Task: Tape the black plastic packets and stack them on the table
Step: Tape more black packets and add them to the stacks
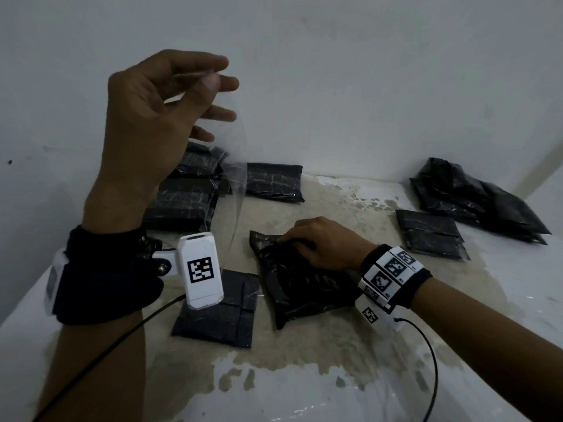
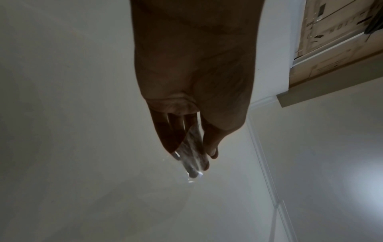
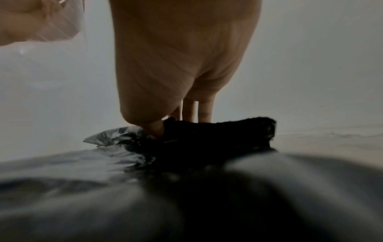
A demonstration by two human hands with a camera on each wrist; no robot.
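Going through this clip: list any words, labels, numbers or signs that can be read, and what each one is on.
No text reads clearly.
Cardboard box, left wrist view: dark printed lettering, upside down and too blurred to read.
Left wrist device: square black-and-white code marker, no words.
Right wristband: several code markers with tiny print beside them, too small to read.
Black packets: no print visible.

Left hand (image 1: 158,117) raised, fingers pinching — right hand (image 1: 323,243) low, fingers curled, pressing down.

Dim, grainy light; wrist views blurred close-up
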